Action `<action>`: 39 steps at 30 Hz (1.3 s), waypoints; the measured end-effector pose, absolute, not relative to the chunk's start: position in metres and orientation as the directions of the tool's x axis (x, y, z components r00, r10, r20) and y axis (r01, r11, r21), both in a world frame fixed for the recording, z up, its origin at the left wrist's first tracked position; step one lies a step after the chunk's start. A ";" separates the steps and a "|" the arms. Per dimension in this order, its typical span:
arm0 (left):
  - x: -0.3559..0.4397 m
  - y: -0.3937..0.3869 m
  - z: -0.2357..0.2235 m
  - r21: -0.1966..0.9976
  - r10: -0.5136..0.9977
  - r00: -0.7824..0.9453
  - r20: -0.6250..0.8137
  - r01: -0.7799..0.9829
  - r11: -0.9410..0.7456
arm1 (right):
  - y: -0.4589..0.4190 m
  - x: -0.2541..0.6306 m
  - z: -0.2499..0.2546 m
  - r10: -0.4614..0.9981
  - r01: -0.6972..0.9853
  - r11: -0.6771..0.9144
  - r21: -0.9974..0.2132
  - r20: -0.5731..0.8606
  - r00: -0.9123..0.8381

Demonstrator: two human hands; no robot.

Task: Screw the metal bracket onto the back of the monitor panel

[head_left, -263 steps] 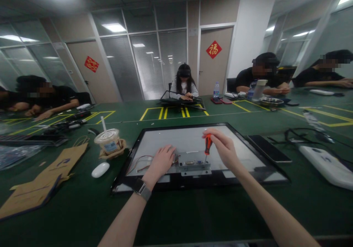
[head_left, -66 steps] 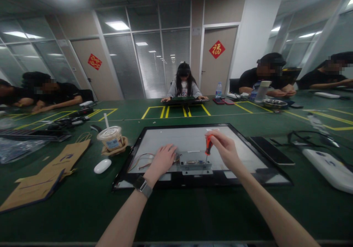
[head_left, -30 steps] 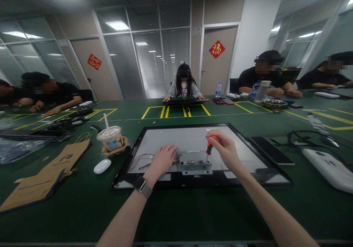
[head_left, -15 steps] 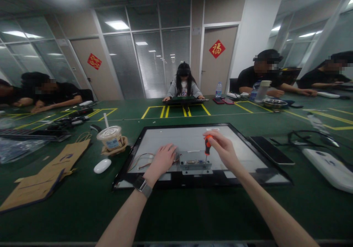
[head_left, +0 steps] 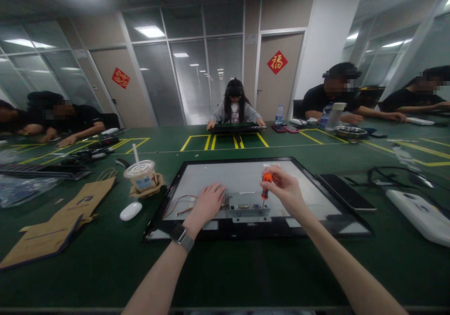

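Note:
A screen panel (head_left: 207, 176) with a black frame lies on the green table in front of me, its pale back facing up. On its near half sits a metal bracket (head_left: 246, 214) with connector ports along its edge. My right hand (head_left: 286, 191) grips an orange and black screwdriver (head_left: 266, 183) by the handle, with the shaft pointing down at the bracket's right end. The tip's contact is too small to make out. My left hand (head_left: 207, 202) rests flat beside the bracket's left end, fingers stretched out. Thin wires (head_left: 183, 205) run out to the left of it.
Left of the panel stand a drink cup (head_left: 139, 174) in a carrier, a white mouse (head_left: 131, 211) and a brown paper bag (head_left: 66, 216). To the right lie a black phone-like slab (head_left: 346, 191), cables and a white case (head_left: 418, 214). Several people sit around the table.
My right hand's fingers have shifted on the screwdriver handle, showing more of its orange top, and the handle leans slightly more right. My left hand stays in place.

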State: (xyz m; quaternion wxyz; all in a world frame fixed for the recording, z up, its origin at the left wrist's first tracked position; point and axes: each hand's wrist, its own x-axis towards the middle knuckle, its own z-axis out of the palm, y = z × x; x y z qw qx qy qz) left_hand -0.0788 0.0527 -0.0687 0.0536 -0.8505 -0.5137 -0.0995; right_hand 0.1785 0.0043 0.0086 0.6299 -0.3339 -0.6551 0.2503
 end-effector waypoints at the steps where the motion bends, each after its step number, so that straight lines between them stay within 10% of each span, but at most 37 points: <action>1: -0.079 0.053 -0.069 0.010 0.863 0.453 0.224 0.884 -0.467 | 0.004 0.179 0.008 0.760 0.123 0.644 -0.755 0.650 0.009; 39: -0.079 0.052 -0.070 -0.009 0.859 0.452 0.238 0.886 -0.464 | 0.008 0.180 0.000 0.789 -0.054 0.614 -0.788 0.614 0.017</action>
